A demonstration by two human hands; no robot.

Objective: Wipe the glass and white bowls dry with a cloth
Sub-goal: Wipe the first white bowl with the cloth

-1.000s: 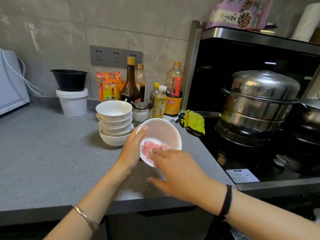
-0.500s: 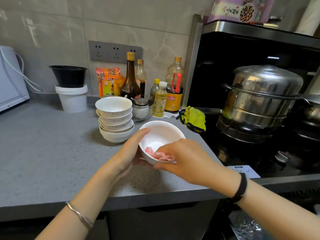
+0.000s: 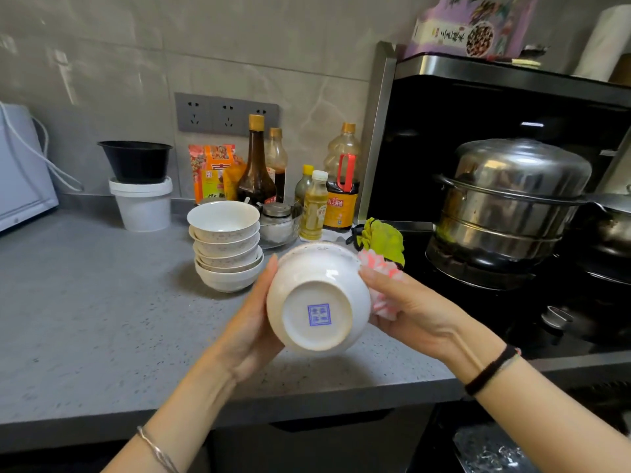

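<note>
Grey speckled bench (image 3: 85,302), running from a white appliance (image 3: 20,172) at far left to the black hob (image 3: 478,312) at right. Standing on it: a stack of white bowls (image 3: 227,264) near centre. A white tub (image 3: 143,208) stands by the back wall. Orange packets (image 3: 213,172), several bottles (image 3: 256,179) and a lidded glass jar (image 3: 278,223) stand just behind the stack. A yellow-green cloth (image 3: 382,238) lies at the hob edge.

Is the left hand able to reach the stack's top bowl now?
Likely not yet: the left hand holds the upturned white bowl, with the right hand keeping the pink cloth against it. The stack stands near, nothing between.
</note>
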